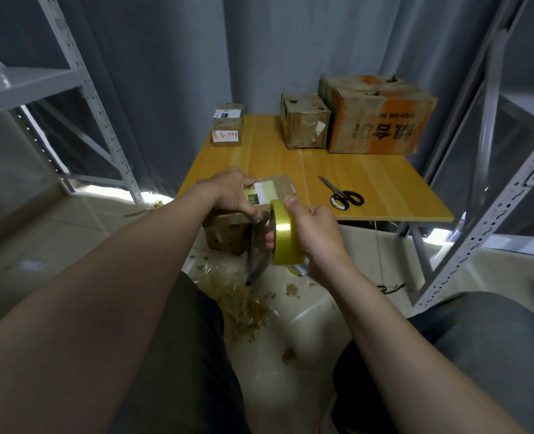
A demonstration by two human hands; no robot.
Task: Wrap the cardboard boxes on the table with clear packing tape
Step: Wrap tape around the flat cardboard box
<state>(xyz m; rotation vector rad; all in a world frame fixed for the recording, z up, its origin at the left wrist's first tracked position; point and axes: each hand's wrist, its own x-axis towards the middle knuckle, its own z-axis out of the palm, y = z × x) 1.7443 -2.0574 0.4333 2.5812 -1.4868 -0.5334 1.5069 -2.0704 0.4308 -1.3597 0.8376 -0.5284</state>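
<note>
Cardboard box [275, 186] at the table's [369, 180] near edge, left hand [231, 191] gripping its top, right hand [312, 233] wrapped round the yellowish tape roll [286, 236] just beside it. Big orange-printed box [378, 120] sits at the back, contents hidden.

Grey curtains [171, 73] fill the top; a left rack [84, 86] and right rack [478, 233] flank a wooden table [384, 189]; the pale tiled floor [309, 327] lies lower centre.

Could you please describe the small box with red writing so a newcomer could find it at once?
Start at the yellow table. At its far left corner, apart from the two bigger cartons at the far right, stands the small box. It alone bears a white label with red handwriting on its front.
</note>
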